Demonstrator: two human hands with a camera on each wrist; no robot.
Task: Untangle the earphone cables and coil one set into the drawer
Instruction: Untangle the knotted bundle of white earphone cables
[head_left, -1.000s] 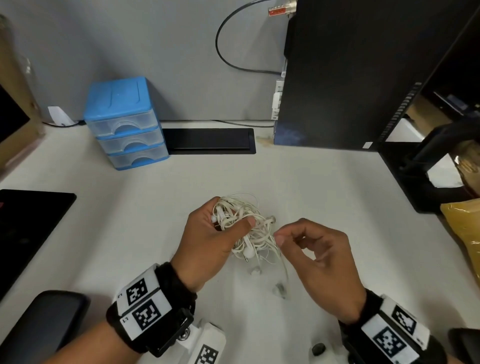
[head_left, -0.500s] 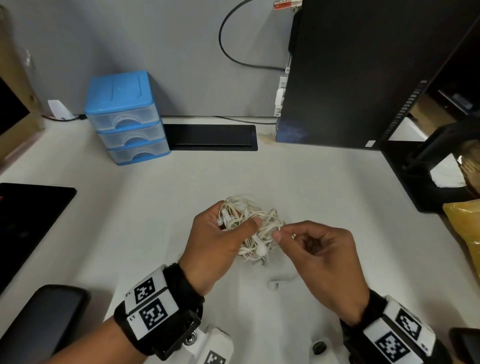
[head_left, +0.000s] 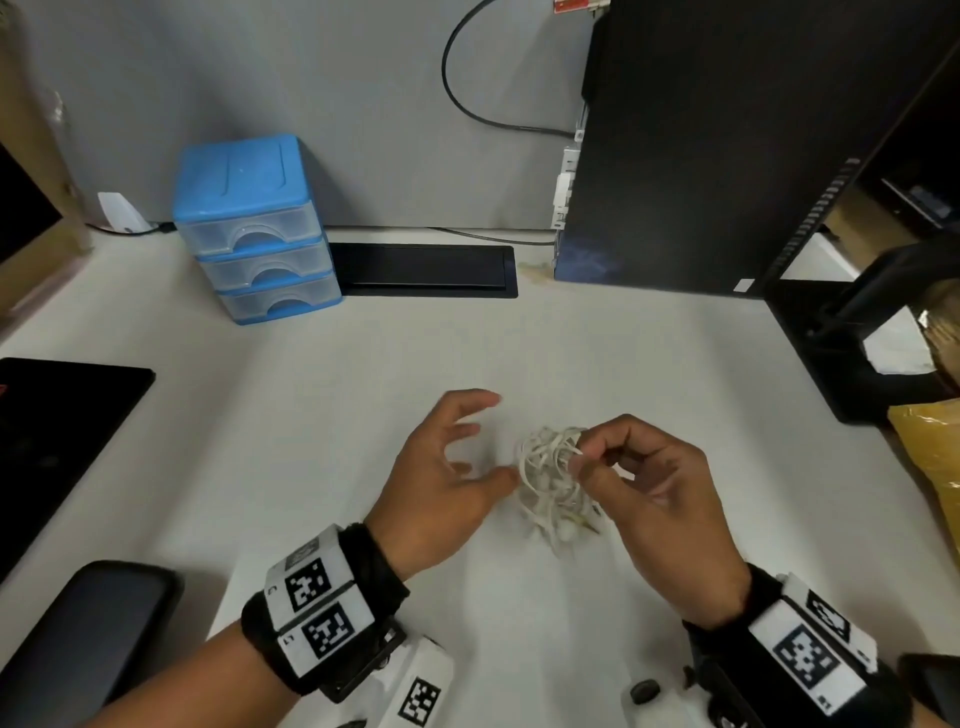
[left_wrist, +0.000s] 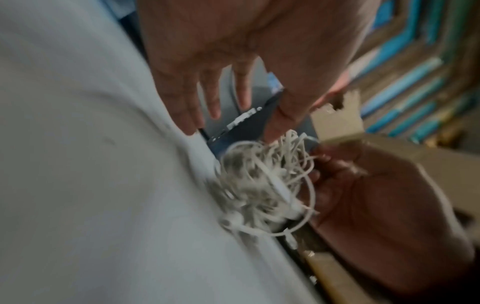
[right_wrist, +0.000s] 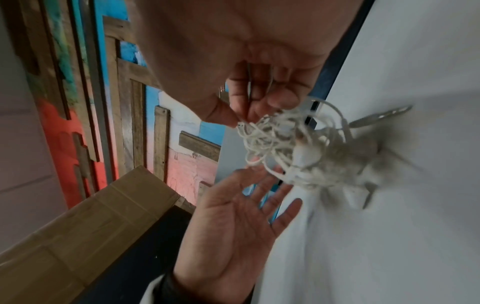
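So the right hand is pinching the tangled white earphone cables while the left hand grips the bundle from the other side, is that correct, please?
Not quite: the left hand is open beside the tangled white earphone cables, fingers spread, gripping nothing, as the right wrist view shows. The right hand does pinch the bundle.

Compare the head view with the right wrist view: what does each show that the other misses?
Head view only: the blue drawer unit at the back of the desk, all three drawers closed, and both wrist bands.

Right wrist view only: the left hand's open palm with spread fingers, and the painted wooden wall behind.

Both: the right hand pinching a strand of the tangled white earphone cables, with the left hand open beside the bundle.
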